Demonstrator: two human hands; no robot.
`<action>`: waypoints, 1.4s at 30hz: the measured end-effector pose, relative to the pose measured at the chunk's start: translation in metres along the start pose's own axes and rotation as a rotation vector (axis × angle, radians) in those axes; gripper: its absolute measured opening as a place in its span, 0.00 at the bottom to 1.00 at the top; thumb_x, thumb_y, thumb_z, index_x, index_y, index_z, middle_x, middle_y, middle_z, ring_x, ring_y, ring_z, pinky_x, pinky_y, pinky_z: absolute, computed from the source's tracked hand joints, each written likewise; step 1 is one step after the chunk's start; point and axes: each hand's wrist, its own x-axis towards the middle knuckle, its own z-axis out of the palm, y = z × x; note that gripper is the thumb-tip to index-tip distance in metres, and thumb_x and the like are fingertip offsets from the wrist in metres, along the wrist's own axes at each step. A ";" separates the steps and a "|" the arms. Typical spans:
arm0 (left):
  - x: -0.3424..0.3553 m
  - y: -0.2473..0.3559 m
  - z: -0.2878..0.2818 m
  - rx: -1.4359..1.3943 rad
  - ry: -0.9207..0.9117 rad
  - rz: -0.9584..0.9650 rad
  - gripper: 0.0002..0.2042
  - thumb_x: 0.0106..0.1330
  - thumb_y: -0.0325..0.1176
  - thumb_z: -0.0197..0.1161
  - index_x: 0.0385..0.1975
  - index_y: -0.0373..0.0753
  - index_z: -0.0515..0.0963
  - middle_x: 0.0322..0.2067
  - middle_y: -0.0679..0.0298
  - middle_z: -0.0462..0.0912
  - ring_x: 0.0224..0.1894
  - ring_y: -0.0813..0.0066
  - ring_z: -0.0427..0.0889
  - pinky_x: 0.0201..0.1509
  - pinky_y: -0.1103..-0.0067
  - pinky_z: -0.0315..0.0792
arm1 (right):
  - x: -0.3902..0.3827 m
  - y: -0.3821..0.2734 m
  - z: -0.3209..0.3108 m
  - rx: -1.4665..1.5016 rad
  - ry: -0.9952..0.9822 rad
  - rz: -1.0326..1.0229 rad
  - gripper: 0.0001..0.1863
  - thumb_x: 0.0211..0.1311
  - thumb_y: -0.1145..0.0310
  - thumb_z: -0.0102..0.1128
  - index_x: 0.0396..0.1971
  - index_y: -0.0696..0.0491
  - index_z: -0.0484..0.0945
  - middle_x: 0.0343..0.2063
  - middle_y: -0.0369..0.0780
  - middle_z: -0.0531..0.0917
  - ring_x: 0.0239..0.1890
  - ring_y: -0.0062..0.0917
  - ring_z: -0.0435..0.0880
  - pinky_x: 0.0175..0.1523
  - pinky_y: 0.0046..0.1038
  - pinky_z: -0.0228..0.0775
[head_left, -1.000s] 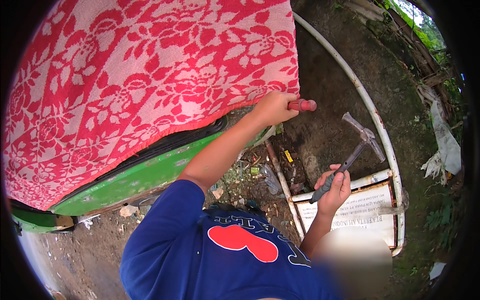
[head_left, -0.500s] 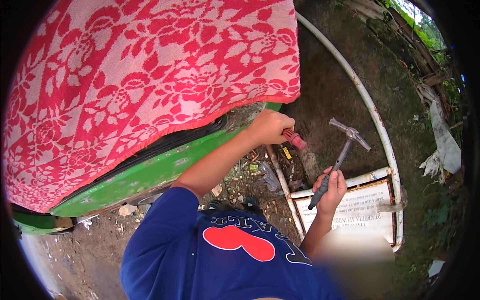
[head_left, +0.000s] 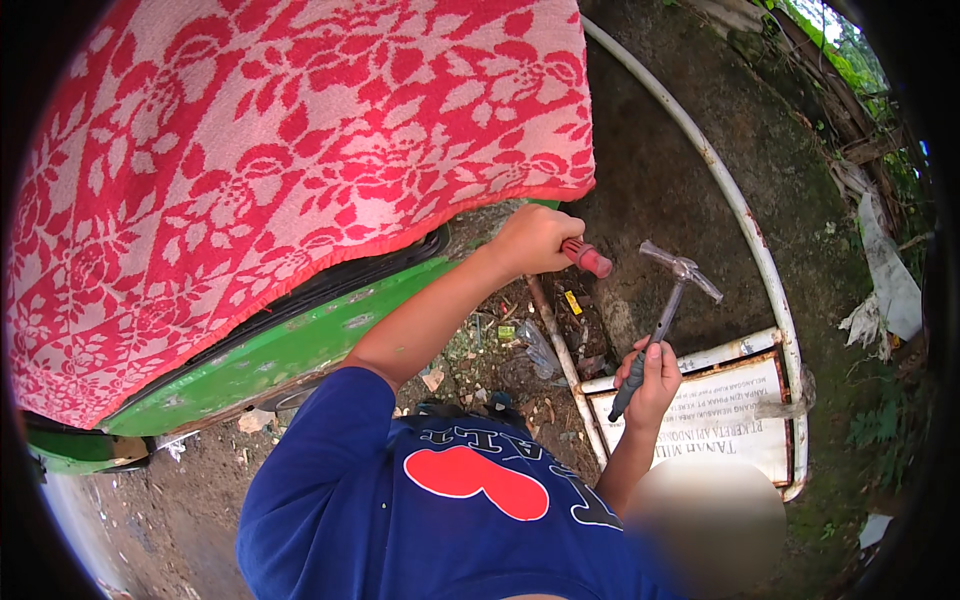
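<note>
Dirt ground [head_left: 210, 510], white sign [head_left: 715, 410] with upside-down print [head_left: 705, 447], hammer [head_left: 667, 317] in right hand [head_left: 652, 385].

Glossy metal hammer head [head_left: 684, 268]; matt cloth blanket [head_left: 330, 150].

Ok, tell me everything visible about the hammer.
The hammer has a grey, metallic-looking head, two-ended and crosswise on a grey shaft, and a dark, rubbery-looking grip. The right hand is closed around the grip, the only contact visible. In the picture the hammer slants, head uppermost and leaning right, seemingly in the air; behind it show ground and a white sign panel.
</note>
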 end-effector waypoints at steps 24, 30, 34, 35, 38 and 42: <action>0.004 -0.007 0.005 -0.010 0.003 0.031 0.10 0.46 0.31 0.67 0.20 0.38 0.70 0.19 0.57 0.75 0.26 0.54 0.78 0.28 0.65 0.69 | -0.011 0.003 0.002 -0.156 -0.072 -0.098 0.18 0.71 0.56 0.51 0.34 0.59 0.71 0.17 0.38 0.73 0.17 0.17 0.71 0.22 0.21 0.65; -0.001 -0.007 0.003 0.000 0.013 0.063 0.10 0.42 0.29 0.66 0.19 0.38 0.69 0.18 0.58 0.73 0.25 0.54 0.77 0.27 0.65 0.68 | -0.012 -0.014 0.004 0.002 0.019 -0.159 0.19 0.71 0.55 0.51 0.34 0.59 0.71 0.16 0.38 0.72 0.16 0.17 0.70 0.22 0.20 0.65; -0.002 -0.005 -0.002 -0.004 0.004 0.080 0.11 0.46 0.34 0.67 0.18 0.40 0.70 0.18 0.59 0.75 0.24 0.54 0.77 0.26 0.62 0.68 | -0.008 -0.010 0.001 0.010 0.010 -0.117 0.18 0.72 0.56 0.50 0.34 0.59 0.71 0.16 0.37 0.71 0.16 0.17 0.70 0.22 0.20 0.65; -0.002 -0.004 -0.003 -0.003 0.008 0.073 0.10 0.44 0.32 0.66 0.19 0.40 0.69 0.18 0.59 0.74 0.24 0.54 0.77 0.27 0.63 0.68 | -0.008 -0.009 0.001 0.012 0.011 -0.115 0.18 0.72 0.57 0.50 0.34 0.59 0.71 0.16 0.37 0.71 0.16 0.17 0.70 0.22 0.20 0.65; -0.001 -0.003 -0.003 -0.011 0.012 0.055 0.10 0.42 0.27 0.66 0.19 0.38 0.69 0.18 0.57 0.73 0.26 0.55 0.77 0.28 0.65 0.68 | -0.006 -0.008 0.001 0.011 0.012 -0.104 0.17 0.72 0.58 0.49 0.34 0.59 0.70 0.16 0.37 0.71 0.16 0.17 0.69 0.22 0.20 0.65; 0.000 -0.005 -0.002 -0.044 0.033 0.028 0.10 0.43 0.27 0.66 0.19 0.37 0.69 0.19 0.57 0.73 0.26 0.55 0.77 0.28 0.66 0.68 | -0.006 -0.011 0.001 -0.017 -0.003 -0.092 0.17 0.73 0.58 0.49 0.33 0.59 0.70 0.16 0.37 0.71 0.17 0.17 0.70 0.22 0.19 0.65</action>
